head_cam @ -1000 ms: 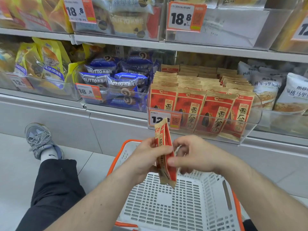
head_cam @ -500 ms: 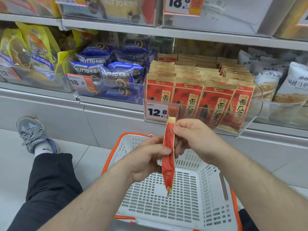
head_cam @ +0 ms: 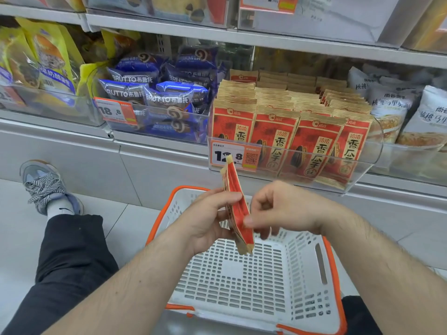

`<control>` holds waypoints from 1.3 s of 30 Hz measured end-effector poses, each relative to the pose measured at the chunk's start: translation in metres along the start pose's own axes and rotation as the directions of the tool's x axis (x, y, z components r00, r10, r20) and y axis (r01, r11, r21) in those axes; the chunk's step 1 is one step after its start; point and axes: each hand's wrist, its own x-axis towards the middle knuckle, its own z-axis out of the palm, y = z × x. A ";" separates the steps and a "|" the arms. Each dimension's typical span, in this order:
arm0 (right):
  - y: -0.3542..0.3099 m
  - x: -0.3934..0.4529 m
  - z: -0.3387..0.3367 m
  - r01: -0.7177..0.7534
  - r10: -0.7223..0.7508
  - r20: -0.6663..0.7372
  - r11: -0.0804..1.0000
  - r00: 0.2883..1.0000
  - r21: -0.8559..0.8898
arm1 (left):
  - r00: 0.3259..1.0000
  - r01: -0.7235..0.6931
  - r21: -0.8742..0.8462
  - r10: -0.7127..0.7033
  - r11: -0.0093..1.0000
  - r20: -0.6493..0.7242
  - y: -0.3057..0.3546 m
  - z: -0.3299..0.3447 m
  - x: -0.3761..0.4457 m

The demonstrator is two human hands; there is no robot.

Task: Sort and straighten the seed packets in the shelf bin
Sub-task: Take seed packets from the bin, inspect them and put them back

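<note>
- L hand point(head_cam: 205, 221) grips red seed packets point(head_cam: 235, 209) edge-on to cam; thumb across near face, other fingers curled behind. Looks like more than one packet pinched together, exact count can't tell.
- R hand point(head_cam: 285, 209) pinches lower right edge of same packets w/ thumb tip + a finger; remaining fingers loosely curled.
- Packets roughly upright, top tilted a bit left, tan top edge poking above both hands, tan bottom edge hanging below them.
- Packets held between the hands, above white basket w/ orange rim point(head_cam: 332, 262), not touching it; in front of & lower than shelf bin.
- Clear shelf bin point(head_cam: 377, 151) just behind/above hands: rows of matching red/tan packets point(head_cam: 314, 146) standing upright, front row of four faces out, rightmost one leaning.
- Orange price tag point(head_cam: 251, 157) on bin front left, partly hidden by held packets' top.
- Left of bin: blue BRUTTO packs point(head_cam: 169, 97) in next bin; further left yellow bags point(head_cam: 50, 54). Right: white bags point(head_cam: 389, 105).
- Person's leg in dark trousers point(head_cam: 70, 252), grey shoe point(head_cam: 43, 184) on pale floor, lower left.
</note>
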 end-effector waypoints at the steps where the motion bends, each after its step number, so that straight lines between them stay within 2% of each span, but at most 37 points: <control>1: 0.000 -0.002 0.000 -0.025 0.032 0.085 0.997 0.996 -0.075 | 1.000 0.008 -0.026 -0.009 1.000 -0.027 -0.001 0.000 0.000; 4: 0.000 -0.003 0.005 -0.025 0.056 0.193 0.987 0.980 -0.160 | 0.998 0.003 -0.062 -0.007 0.998 -0.062 -0.005 -0.001 -0.001; 11: 0.010 0.003 0.005 0.014 0.016 0.222 0.991 0.975 -0.130 | 0.999 -0.031 -0.080 0.028 0.996 -0.041 -0.005 -0.004 -0.004; 15: 0.016 0.006 0.004 0.032 -0.011 0.242 0.996 0.970 -0.085 | 0.999 -0.031 -0.095 0.027 0.995 -0.042 -0.004 -0.003 -0.004; 18: 0.017 0.005 0.001 0.018 -0.020 0.249 1.000 0.968 0.012 | 0.999 -0.023 -0.101 0.021 0.995 -0.026 -0.001 -0.006 -0.004; 24: 0.030 0.015 0.006 -0.118 0.112 0.038 0.960 0.993 0.252 | 0.994 -0.025 -0.077 0.033 0.997 0.101 -0.002 -0.008 -0.005; 26: 0.030 0.018 0.013 -0.077 0.079 0.006 0.944 0.997 0.322 | 0.992 -0.055 -0.071 0.063 0.996 0.110 -0.001 -0.006 -0.006; 29: 0.029 0.023 0.018 -0.009 0.077 -0.169 0.929 0.983 0.371 | 0.995 -0.083 -0.049 0.085 0.995 0.054 0.001 -0.007 -0.006; 32: 0.026 0.024 0.017 0.014 0.104 -0.297 0.929 0.949 0.369 | 0.994 -0.103 0.078 0.100 0.992 0.038 0.004 -0.011 -0.006; 35: 0.020 0.021 0.014 0.020 0.105 -0.335 0.938 0.936 0.347 | 0.993 -0.118 0.240 0.116 0.963 0.024 0.011 -0.015 -0.007; 39: 0.009 0.021 0.004 0.038 0.127 -0.377 0.916 0.917 0.400 | 0.985 -0.170 0.345 0.166 0.923 0.042 0.031 -0.012 -0.005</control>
